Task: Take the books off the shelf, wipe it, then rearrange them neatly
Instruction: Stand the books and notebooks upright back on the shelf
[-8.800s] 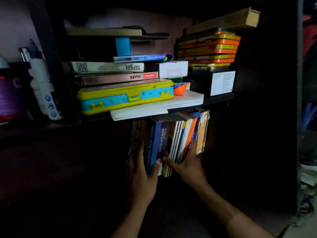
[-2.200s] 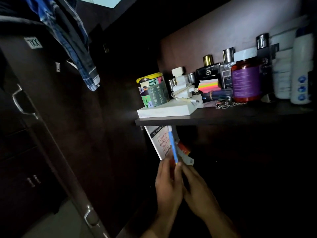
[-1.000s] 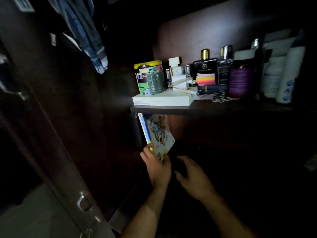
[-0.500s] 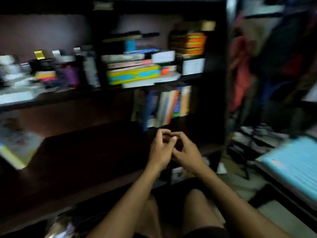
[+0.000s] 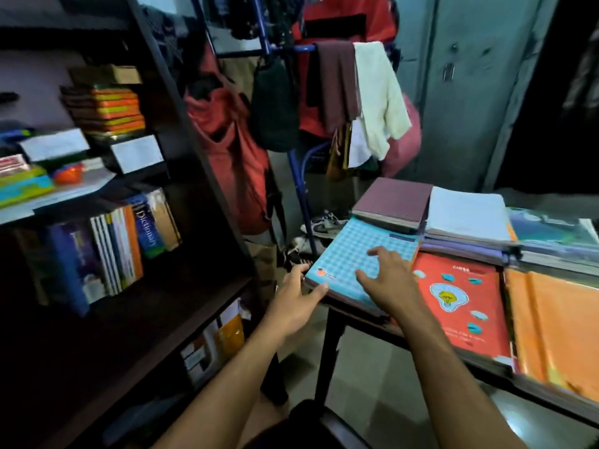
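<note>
My left hand point(image 5: 293, 303) is at the near corner of the blue checked book point(image 5: 353, 257): its thumb lies along the book's near edge and its fingers curl round the left edge, so it grips that corner. My right hand point(image 5: 387, 280) lies flat on the cover, fingers spread and straight, pressing down without curling round anything. The book sits on top of a small pile at the left end of the desk point(image 5: 327, 345), its corner sticking out past the desk edge.

Just right of my right hand lies a red book point(image 5: 460, 306) with a yellow light bulb on the cover, and further right an orange book point(image 5: 564, 328). Beyond my fingers a maroon book point(image 5: 393, 199) rests partly on the far end of the blue one, with a stack of white papers point(image 5: 466, 212) beside it.

Off to the left of my left hand stands the dark shelf point(image 5: 136, 319). Its board near me is bare; toward the back a row of books point(image 5: 110, 247) stands upright, a dictionary among them. On the board above lie orange and yellow flat boxes point(image 5: 107, 108) in a stack.

Farthest off, past the desk, clothes point(image 5: 376, 95) hang over a blue rack.
</note>
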